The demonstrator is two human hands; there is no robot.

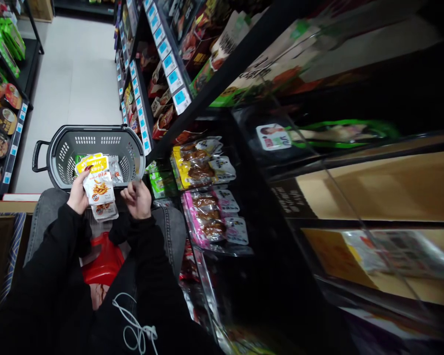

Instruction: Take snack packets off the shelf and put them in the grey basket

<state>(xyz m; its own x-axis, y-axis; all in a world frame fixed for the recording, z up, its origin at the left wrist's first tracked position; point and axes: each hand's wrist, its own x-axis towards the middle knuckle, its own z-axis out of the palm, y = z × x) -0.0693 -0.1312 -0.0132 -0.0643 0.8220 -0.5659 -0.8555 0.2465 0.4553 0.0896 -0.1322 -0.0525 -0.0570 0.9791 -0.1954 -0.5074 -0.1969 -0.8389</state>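
Left of the frame's middle, I have the left hand [78,195] pinching flat packets [99,188] at the near edge of the gray basket [87,147]. The right hand [138,200] curls by that edge too, but I can't tell if it holds anything.

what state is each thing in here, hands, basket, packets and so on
Bare left hand: closed on flat white-and-yellow snack packets
Packets: overlapping, held
Bare right hand: curled, blurred; grip unclear
Oval grey plastic basket: open-topped, packets inside
Yellow-edged clear plastic packs: close together
Pink-edged clear plastic packs: close together
Thin white cord: loosely looped
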